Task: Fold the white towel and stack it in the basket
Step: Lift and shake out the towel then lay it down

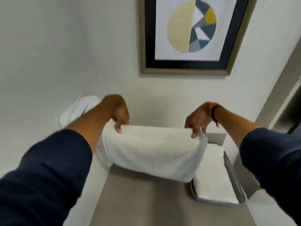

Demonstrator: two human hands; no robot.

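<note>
White towel (151, 149): folded, held up in the air by its top edge, hanging down over the bench; lower right corner hangs in front of the basket's near-left corner.
Left hand (119, 115): fingers (118, 128) closed over the towel's upper left corner, pinching the fold.
Right hand (199, 119): fingers (194, 134) closed over the upper right corner, same pinch; a loose flap of cloth droops just right of them.
Wrist band (214, 111): red-orange thread with a dark band on the right wrist.
Sleeves (48, 168): dark navy, pushed up on both forearms.
Basket (234, 178): grey, on the right part of the bench, near the wall; ribbed right wall showing.
Stacked towel (213, 173): white, folded, lying flat inside the basket, filling most of it.
Bench (146, 201): taupe top, bare in front of the held towel.
Loose white cloth (76, 110): bundled at left against the wall, partly hidden behind the left forearm.
Framed picture (192, 33): on the wall above, abstract shape in yellow, grey and blue, dark mat, pale gold frame.
Writing, brands, labels: none legible anywhere.
</note>
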